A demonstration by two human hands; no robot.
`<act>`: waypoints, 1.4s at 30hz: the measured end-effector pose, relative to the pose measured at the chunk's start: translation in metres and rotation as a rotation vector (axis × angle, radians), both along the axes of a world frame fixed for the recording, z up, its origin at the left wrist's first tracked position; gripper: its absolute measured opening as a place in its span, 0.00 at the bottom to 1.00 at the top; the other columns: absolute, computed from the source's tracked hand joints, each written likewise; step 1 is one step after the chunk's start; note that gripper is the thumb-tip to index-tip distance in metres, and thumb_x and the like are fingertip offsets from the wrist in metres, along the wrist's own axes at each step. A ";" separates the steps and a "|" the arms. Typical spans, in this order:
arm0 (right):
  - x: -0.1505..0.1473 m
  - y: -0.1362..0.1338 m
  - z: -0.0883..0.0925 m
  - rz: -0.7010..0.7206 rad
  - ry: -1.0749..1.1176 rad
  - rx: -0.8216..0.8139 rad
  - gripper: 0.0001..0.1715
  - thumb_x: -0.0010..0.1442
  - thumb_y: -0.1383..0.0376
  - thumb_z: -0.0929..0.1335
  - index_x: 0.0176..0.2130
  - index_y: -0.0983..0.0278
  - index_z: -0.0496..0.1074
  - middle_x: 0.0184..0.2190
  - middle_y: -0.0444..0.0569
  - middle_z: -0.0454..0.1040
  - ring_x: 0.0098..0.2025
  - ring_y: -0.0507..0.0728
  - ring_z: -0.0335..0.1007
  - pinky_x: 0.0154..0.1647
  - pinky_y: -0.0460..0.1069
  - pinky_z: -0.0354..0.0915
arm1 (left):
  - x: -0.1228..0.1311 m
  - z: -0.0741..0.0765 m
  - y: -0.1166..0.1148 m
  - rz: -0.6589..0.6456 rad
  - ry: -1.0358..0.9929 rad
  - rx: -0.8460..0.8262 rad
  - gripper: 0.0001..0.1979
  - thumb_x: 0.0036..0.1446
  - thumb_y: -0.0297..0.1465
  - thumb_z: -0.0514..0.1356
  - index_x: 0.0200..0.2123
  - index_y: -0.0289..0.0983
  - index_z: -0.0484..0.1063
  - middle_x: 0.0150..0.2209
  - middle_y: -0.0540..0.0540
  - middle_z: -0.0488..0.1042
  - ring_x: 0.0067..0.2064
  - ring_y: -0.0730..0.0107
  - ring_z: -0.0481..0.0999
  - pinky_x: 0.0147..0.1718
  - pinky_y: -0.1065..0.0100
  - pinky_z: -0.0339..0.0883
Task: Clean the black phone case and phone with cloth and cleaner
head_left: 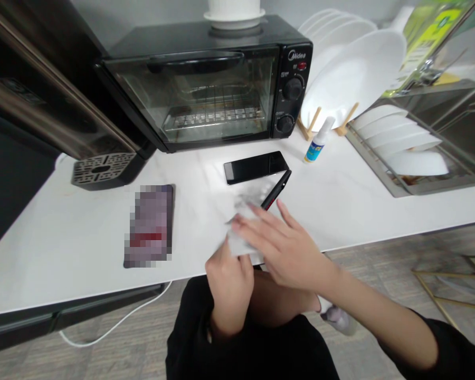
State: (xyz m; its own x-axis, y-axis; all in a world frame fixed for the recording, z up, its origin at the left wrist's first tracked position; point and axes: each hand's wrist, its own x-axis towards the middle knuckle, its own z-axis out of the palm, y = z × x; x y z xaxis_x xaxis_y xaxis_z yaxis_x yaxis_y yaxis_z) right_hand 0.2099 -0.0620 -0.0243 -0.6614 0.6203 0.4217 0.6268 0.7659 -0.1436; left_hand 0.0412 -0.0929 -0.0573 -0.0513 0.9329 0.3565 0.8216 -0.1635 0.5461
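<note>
My left hand (230, 277) is closed at the counter's front edge, gripping a thin whitish sheet (240, 245) that is blurred by motion. My right hand (285, 248) reaches across from the right and pinches the same sheet, its fingers partly stretched and the outer one apart; the thumb is hidden. Just beyond the right fingers lies a slim black stick-like object (276, 190) with a red mark. A phone (256, 167) with a dark screen rests flat behind it. Farther right stands a small spray bottle (316, 145) with a blue and yellow label.
At left lies a flat, dark-edged device (170, 221), its face pixelated. A black toaster oven (214, 100) backs the counter, beside a drip tray (103, 171). White plates (348, 74) stand in a wooden rack at right, near a sink (404, 191) with stacked bowls (404, 134).
</note>
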 end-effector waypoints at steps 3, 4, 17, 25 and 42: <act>0.031 0.033 0.001 -0.229 0.047 0.000 0.48 0.54 0.77 0.61 0.72 0.68 0.56 0.71 0.58 0.64 0.77 0.66 0.49 0.79 0.69 0.39 | 0.006 0.010 0.002 0.046 -0.015 0.065 0.10 0.72 0.31 0.55 0.50 0.40 0.76 0.35 0.46 0.84 0.34 0.63 0.85 0.34 0.69 0.71; 0.036 0.039 0.001 -0.281 0.073 0.002 0.48 0.51 0.77 0.62 0.70 0.71 0.58 0.70 0.60 0.64 0.76 0.68 0.51 0.78 0.70 0.41 | 0.007 0.012 0.003 0.040 -0.022 0.074 0.10 0.72 0.31 0.56 0.50 0.41 0.76 0.35 0.47 0.84 0.34 0.64 0.85 0.34 0.70 0.71; 0.018 0.025 -0.001 -0.147 0.047 0.023 0.44 0.58 0.76 0.61 0.72 0.68 0.56 0.70 0.57 0.65 0.75 0.64 0.51 0.79 0.69 0.34 | 0.005 0.008 0.004 0.059 0.088 0.061 0.12 0.73 0.32 0.53 0.49 0.39 0.76 0.34 0.45 0.84 0.31 0.62 0.83 0.31 0.68 0.67; -0.020 -0.013 -0.002 -0.088 0.111 -0.033 0.40 0.59 0.73 0.63 0.69 0.75 0.59 0.68 0.64 0.66 0.80 0.69 0.35 0.78 0.67 0.43 | 0.002 -0.001 0.003 0.058 0.229 0.054 0.15 0.73 0.30 0.50 0.43 0.36 0.77 0.29 0.44 0.82 0.26 0.61 0.80 0.27 0.66 0.65; -0.015 -0.007 0.001 0.001 0.010 0.014 0.37 0.64 0.71 0.61 0.70 0.70 0.58 0.70 0.57 0.66 0.79 0.64 0.40 0.79 0.66 0.37 | 0.000 0.003 0.006 0.011 0.221 0.235 0.15 0.71 0.28 0.50 0.48 0.34 0.77 0.36 0.39 0.84 0.35 0.55 0.85 0.42 0.58 0.74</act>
